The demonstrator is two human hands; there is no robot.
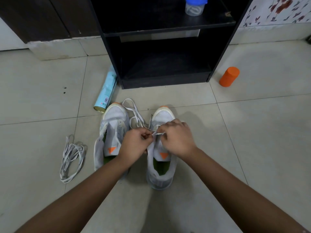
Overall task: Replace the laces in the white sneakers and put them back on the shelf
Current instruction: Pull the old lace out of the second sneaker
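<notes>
Two white sneakers with orange toe tips stand side by side on the tiled floor, toes pointing at the shelf. The left sneaker [114, 130] has no lace and its tongue is folded open. Over the right sneaker [164, 115] both hands work at the eyelets. My left hand [134, 145] pinches a white lace [134, 111] near its end, and my right hand [176, 137] pinches the same lace just beside it. The slack of this lace loops on the floor between the two toes. A second white lace [71, 158] lies bundled on the floor left of the shoes.
A black open shelf unit [161, 31] stands straight ahead, its lower compartment dark. A clear jar with a blue lid [195, 5] sits on its upper board. A light-blue spray can [106, 93] lies by its left foot. An orange container [229, 79] stands to its right.
</notes>
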